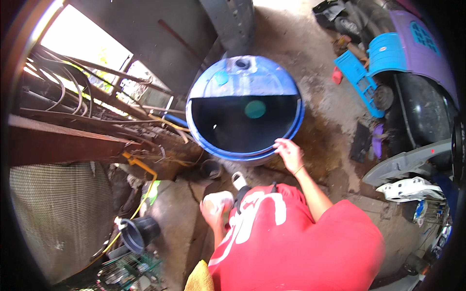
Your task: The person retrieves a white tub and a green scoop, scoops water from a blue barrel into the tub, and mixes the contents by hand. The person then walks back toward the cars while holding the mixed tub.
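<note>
A big blue plastic barrel (pixel 242 77) stands in front of me, half its top cut away, with dark water inside and a round teal thing (pixel 255 109) showing on the surface. My right hand (pixel 289 153) rests on the barrel's near rim, fingers curled over the edge. My left hand (pixel 212 211) is lower, close to my red shirt, and grips a white container (pixel 221 198). A small white cup-like object (pixel 238 180) hangs or sits just beside it, near my chest.
Rusty metal beams (pixel 63 140) and cables crowd the left, above a mesh panel (pixel 58 218). A black bucket (pixel 141 233) and a small dark pot (pixel 211 169) sit on the ground. Blue crates (pixel 361 77), a purple plastic piece (pixel 427 48), a tyre and grey body parts (pixel 407 162) fill the right.
</note>
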`<state>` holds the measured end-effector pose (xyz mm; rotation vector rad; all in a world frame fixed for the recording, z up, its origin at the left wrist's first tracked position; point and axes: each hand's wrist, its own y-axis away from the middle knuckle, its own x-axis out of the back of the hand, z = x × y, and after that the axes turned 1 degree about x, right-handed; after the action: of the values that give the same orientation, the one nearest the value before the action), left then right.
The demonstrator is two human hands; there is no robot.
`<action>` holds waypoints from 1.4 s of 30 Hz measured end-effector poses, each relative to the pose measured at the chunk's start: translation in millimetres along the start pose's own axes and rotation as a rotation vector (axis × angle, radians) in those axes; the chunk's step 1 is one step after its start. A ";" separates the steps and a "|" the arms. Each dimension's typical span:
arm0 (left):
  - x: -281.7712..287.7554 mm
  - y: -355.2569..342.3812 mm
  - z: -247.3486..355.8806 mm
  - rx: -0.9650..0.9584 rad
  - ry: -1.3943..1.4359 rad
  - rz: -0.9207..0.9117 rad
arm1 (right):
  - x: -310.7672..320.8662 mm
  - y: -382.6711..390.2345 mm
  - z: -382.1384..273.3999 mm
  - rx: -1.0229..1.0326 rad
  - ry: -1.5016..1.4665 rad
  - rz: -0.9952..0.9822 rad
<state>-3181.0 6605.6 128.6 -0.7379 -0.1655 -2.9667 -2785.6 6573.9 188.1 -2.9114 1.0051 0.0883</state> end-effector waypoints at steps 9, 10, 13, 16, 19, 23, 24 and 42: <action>3.2 -147.8 79.5 -0.104 -0.259 -0.179 | -27.0 -77.5 5.3 -0.074 0.173 0.161; 2.4 -149.4 86.3 -0.079 -0.268 -0.180 | -27.5 -88.2 12.8 -0.147 0.211 0.132; 0.9 -145.0 86.7 -0.043 -0.239 -0.122 | -37.6 -131.9 67.8 -0.161 0.382 0.014; -4.6 -124.4 82.5 0.036 -0.240 0.016 | -82.2 -193.7 83.2 -0.193 0.648 -0.236; -1.9 -73.2 86.5 0.183 -0.268 0.171 | -140.7 -261.7 112.7 -0.163 0.851 -0.486; -18.6 -6.4 128.5 0.372 -0.303 0.305 | -186.9 -332.0 184.6 -0.304 1.041 -0.661; -21.8 15.6 134.0 0.414 -0.325 0.349 | -199.1 -344.1 206.8 -0.268 1.067 -0.724; -119.1 153.3 189.5 0.806 -0.189 0.627 | -132.5 -300.2 239.0 0.032 1.384 -1.306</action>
<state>-2972.7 6483.2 252.1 -0.7474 -0.8837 -1.9768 -2712.6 6909.3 -28.9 -2.5944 -1.1119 -1.9588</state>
